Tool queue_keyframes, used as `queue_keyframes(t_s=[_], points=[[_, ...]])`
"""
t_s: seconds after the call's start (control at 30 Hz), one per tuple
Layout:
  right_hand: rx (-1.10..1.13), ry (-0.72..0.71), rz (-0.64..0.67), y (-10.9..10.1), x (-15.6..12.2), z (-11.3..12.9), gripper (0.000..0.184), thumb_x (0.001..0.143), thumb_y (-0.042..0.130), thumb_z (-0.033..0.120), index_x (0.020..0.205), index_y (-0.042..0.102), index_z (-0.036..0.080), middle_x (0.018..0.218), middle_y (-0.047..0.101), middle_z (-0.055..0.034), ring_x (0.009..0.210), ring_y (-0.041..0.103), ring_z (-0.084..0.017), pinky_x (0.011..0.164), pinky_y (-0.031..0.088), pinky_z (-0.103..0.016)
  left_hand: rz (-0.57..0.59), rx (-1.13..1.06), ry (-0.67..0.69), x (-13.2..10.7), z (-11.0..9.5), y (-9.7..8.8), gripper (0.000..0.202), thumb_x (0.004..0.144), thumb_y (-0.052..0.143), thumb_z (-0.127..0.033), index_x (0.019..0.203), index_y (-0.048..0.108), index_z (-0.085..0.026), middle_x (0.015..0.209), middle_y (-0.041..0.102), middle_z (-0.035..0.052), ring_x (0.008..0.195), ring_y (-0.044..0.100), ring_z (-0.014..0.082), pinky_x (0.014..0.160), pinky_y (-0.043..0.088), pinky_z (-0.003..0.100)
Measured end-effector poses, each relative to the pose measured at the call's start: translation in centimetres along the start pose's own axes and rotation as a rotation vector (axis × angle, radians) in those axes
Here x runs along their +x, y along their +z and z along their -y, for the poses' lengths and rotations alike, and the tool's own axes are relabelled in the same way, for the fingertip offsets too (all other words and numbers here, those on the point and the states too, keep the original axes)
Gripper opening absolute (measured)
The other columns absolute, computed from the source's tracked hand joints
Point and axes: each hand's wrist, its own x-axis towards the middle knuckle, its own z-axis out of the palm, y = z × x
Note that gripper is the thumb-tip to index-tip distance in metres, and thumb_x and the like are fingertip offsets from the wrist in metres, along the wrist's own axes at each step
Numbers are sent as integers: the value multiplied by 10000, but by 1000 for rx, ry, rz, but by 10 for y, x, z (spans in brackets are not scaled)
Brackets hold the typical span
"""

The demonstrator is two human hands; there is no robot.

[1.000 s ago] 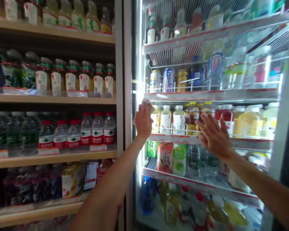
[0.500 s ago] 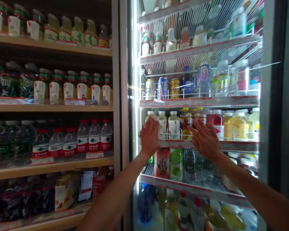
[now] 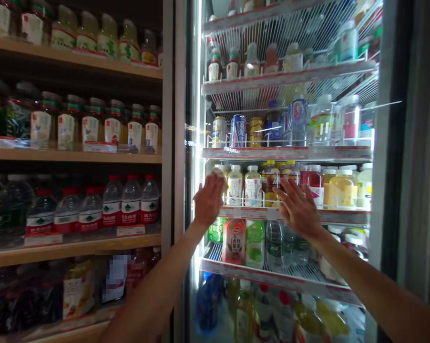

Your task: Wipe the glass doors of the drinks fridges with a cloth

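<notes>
In the head view, the left hand [image 3: 208, 202] covers a pale cloth [image 3: 221, 175] at the glass door [image 3: 265, 190]; whether its fingers clamp it, I cannot tell. The right hand [image 3: 300, 209] is flat, fingers apart, before yellow-capped bottles [image 3: 270, 177].

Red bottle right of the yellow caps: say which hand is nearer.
Right: the right hand is in front of the red bottle, at its lower left; the left hand is well to its left.
</notes>
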Motion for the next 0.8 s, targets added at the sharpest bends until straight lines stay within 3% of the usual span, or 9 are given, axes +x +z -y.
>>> queue_keyframes(t_s=[0.1, 0.23, 0.27, 0.4, 0.43, 0.57, 0.6, 0.73, 0.8], points=[[5, 4, -10, 0, 0, 1, 673, 870, 459, 221, 1450, 130, 308, 1505, 212, -29, 1371, 247, -228, 1120, 178, -488, -92, 37, -238, 1, 2, 0, 534, 891, 358, -186, 1415, 279, -126, 1481, 254, 147, 1396, 130, 221, 1110, 245, 454], [8, -2, -8, 2, -2, -1, 681, 867, 458, 215, 1450, 120, 318, 1505, 207, -20, 1372, 244, -218, 1125, 165, -486, 119, -50, 274, -4, -8, 2, 507, 874, 407, -183, 1377, 363, -228, 1433, 384, 70, 1373, 235, 181, 1110, 262, 386], [13, -4, -9, 3, -3, -2, 681, 866, 460, 216, 1449, 123, 318, 1504, 210, -19, 1373, 242, -217, 1126, 164, -488, 135, -43, 296, -4, -9, 2, 493, 875, 409, -187, 1365, 382, -237, 1421, 405, 65, 1366, 255, 177, 1114, 251, 383], [10, -2, -9, 3, -3, -3, 686, 864, 464, 214, 1451, 122, 308, 1501, 216, -26, 1375, 236, -218, 1125, 170, -494, -31, 82, -183, -2, -9, 2, 503, 888, 366, -203, 1381, 346, -108, 1447, 321, 175, 1382, 205, 238, 1107, 225, 462], [6, 0, -10, 3, -3, -2, 689, 865, 465, 214, 1451, 115, 310, 1501, 216, -25, 1375, 237, -217, 1126, 170, -493, -42, 79, -202, -3, -12, 2, 511, 889, 362, -209, 1387, 333, -97, 1453, 305, 180, 1388, 182, 245, 1105, 221, 473], [2, 4, -7, 1, -1, -1, 703, 869, 460, 218, 1450, 80, 329, 1508, 191, -3, 1373, 242, -216, 1129, 170, -489, 81, -50, 242, -5, -20, 4, 487, 889, 392, -232, 1375, 370, -206, 1431, 391, 74, 1389, 192, 192, 1131, 188, 422], [2, 3, -8, 1, -1, -1, 705, 871, 457, 218, 1450, 72, 332, 1509, 183, 1, 1372, 244, -218, 1128, 173, -489, 92, -57, 245, -4, -18, 5, 483, 892, 390, -234, 1374, 370, -219, 1430, 394, 65, 1385, 208, 184, 1133, 184, 415], [-1, 4, -7, -1, 0, 0, 711, 875, 451, 219, 1449, 49, 339, 1512, 170, 7, 1371, 249, -224, 1127, 178, -490, -68, 38, -357, 7, -9, 7, 518, 907, 347, -240, 1412, 291, -142, 1482, 265, 147, 1396, 164, 239, 1116, 183, 496], [-7, 4, -2, -1, 0, 0, 723, 871, 460, 216, 1449, 43, 336, 1513, 161, 8, 1373, 243, -224, 1129, 176, -487, -66, 18, -344, 10, -15, 8, 527, 905, 347, -235, 1417, 279, -127, 1489, 245, 151, 1402, 131, 247, 1117, 176, 505]])
